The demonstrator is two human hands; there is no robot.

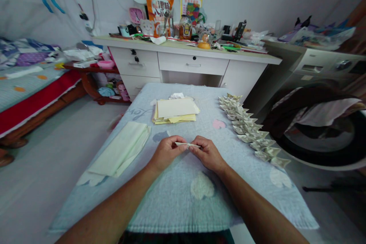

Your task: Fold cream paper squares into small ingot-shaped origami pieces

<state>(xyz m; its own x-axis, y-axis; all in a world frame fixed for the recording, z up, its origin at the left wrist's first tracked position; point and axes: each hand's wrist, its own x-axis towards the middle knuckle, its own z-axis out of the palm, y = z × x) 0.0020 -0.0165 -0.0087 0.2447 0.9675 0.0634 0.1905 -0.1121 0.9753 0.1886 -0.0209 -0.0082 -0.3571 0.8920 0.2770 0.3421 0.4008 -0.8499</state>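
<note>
Between my two hands, over the middle of the cloth-covered table, is a small folded piece of pale paper [187, 144]. My left hand [168, 150] pinches its left end with thumb and fingers. On its other end, my right hand [207, 153] is closed in the same way. The fingers hide part of the folds. Beyond the hands lies a stack of cream and yellow paper sheets [177, 108]. To the left rests a larger folded pale green sheet [121, 148]. Rows of folded paper boats [248, 126] run down the table's right side.
A light blue patterned cloth [166, 206] covers the table. Behind it stands a white desk [194, 65] crowded with jars, a clock and a snack bag. A washing machine [323, 95] with its door open is at the right, a bed [37, 95] at the left.
</note>
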